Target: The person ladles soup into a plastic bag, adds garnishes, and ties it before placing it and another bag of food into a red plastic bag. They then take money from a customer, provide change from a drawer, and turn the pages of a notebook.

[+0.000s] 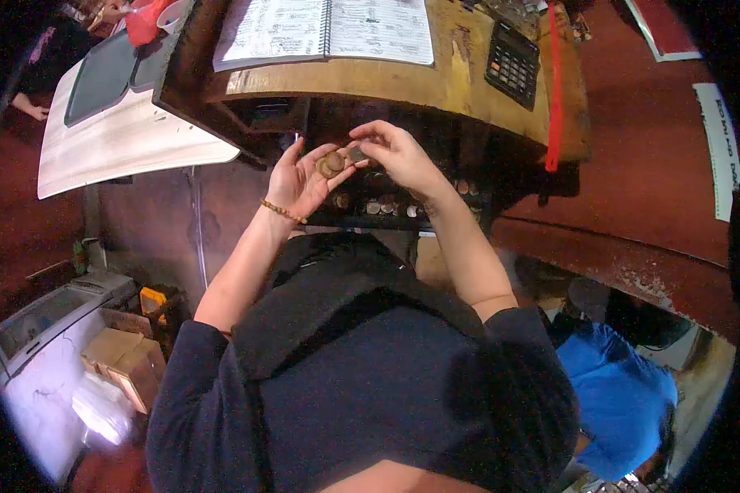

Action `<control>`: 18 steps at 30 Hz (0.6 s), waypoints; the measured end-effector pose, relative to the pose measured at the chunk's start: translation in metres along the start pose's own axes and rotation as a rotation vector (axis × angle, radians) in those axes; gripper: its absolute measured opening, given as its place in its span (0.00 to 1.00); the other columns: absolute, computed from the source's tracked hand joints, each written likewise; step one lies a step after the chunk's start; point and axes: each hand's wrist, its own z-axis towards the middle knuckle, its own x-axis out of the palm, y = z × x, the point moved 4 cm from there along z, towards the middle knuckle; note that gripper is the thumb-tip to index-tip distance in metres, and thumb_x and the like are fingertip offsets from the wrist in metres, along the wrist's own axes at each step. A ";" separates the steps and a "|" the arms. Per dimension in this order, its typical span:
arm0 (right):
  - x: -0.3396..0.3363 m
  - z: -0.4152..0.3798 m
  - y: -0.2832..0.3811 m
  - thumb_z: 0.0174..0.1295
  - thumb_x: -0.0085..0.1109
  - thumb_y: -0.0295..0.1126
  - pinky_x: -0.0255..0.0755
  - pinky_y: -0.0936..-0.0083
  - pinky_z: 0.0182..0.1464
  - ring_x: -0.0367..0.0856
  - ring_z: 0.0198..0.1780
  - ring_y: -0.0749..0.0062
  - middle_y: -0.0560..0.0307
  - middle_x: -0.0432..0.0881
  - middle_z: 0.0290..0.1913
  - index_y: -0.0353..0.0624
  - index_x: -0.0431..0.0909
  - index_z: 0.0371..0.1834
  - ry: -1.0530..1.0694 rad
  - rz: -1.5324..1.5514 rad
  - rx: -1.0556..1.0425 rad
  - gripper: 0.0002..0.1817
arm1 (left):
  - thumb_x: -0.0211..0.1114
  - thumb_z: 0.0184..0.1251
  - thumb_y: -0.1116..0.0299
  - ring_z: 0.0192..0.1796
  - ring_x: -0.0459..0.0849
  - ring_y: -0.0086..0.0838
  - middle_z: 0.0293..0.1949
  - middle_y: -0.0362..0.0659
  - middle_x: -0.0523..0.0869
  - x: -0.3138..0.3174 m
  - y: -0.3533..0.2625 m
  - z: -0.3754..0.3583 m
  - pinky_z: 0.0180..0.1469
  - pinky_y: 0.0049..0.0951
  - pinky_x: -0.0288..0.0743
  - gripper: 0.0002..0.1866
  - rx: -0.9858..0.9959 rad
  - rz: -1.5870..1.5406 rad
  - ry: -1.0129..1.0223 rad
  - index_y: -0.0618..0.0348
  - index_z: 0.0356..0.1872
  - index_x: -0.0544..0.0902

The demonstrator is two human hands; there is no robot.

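Several brownish coins [331, 165] lie in a small pile on my left hand [294, 182], which is turned palm up with a beaded bracelet at its wrist. From the right, my right hand [404, 164] reaches over the left fingers. Its thumb and fingertips pinch a darker coin [358, 154] just beside the pile. Below both hands is a dark drawer [345, 220], with more coins [380, 207] in its sections. My forearms hide part of it.
Above the hands, a wooden desk [370, 85] carries an open spiral notebook [378, 33], a black calculator [513, 64] and a red strap [553, 107]. Left is a pale table [66, 168] with a dark tray [99, 78]. A person in blue [612, 403] is at lower right.
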 end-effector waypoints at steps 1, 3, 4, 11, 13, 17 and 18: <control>0.000 0.000 -0.002 0.59 0.49 0.25 0.75 0.75 0.43 0.79 0.42 0.70 0.51 0.78 0.41 0.32 0.71 0.45 0.006 -0.004 0.000 0.12 | 0.36 0.69 0.52 0.58 0.70 0.44 0.54 0.58 0.72 -0.005 -0.001 0.001 0.64 0.42 0.60 0.29 0.005 -0.004 0.001 0.73 0.54 0.65; 0.002 -0.001 -0.011 0.58 0.48 0.22 0.75 0.77 0.42 0.79 0.42 0.70 0.49 0.78 0.43 0.31 0.70 0.47 0.082 0.434 0.178 0.13 | 0.37 0.69 0.52 0.57 0.71 0.44 0.54 0.57 0.72 -0.008 -0.003 0.001 0.62 0.40 0.62 0.29 -0.033 -0.051 0.166 0.72 0.54 0.66; 0.002 0.000 -0.013 0.59 0.47 0.20 0.73 0.73 0.52 0.77 0.48 0.66 0.45 0.76 0.47 0.31 0.66 0.52 0.117 0.413 0.219 0.16 | 0.37 0.69 0.52 0.57 0.71 0.44 0.54 0.57 0.72 -0.012 -0.003 0.000 0.62 0.40 0.62 0.29 -0.026 -0.056 0.165 0.72 0.54 0.66; 0.015 0.003 -0.014 0.58 0.47 0.19 0.74 0.76 0.48 0.78 0.44 0.70 0.49 0.77 0.44 0.32 0.68 0.49 0.113 0.324 0.139 0.14 | 0.36 0.69 0.51 0.56 0.72 0.42 0.52 0.57 0.74 -0.011 -0.002 -0.001 0.61 0.39 0.62 0.30 -0.007 -0.036 0.165 0.71 0.53 0.68; 0.023 0.003 -0.003 0.58 0.47 0.19 0.73 0.78 0.46 0.78 0.42 0.73 0.52 0.78 0.42 0.34 0.70 0.47 0.017 0.164 -0.010 0.13 | 0.36 0.69 0.51 0.56 0.72 0.42 0.52 0.57 0.74 -0.013 0.001 0.002 0.61 0.39 0.62 0.30 -0.017 -0.025 0.210 0.72 0.53 0.68; 0.036 -0.010 0.021 0.55 0.55 0.23 0.70 0.75 0.49 0.76 0.48 0.70 0.51 0.76 0.48 0.35 0.72 0.46 -0.063 -0.312 -0.295 0.14 | 0.38 0.69 0.53 0.59 0.69 0.42 0.54 0.58 0.71 -0.006 0.005 0.003 0.61 0.38 0.64 0.29 0.026 -0.136 0.231 0.73 0.55 0.64; 0.029 -0.018 0.033 0.54 0.56 0.24 0.69 0.74 0.51 0.76 0.49 0.67 0.50 0.76 0.49 0.35 0.73 0.45 -0.162 -0.432 -0.357 0.14 | 0.38 0.69 0.55 0.62 0.66 0.44 0.57 0.59 0.68 -0.003 0.004 0.002 0.62 0.39 0.63 0.29 0.066 -0.105 0.135 0.74 0.57 0.62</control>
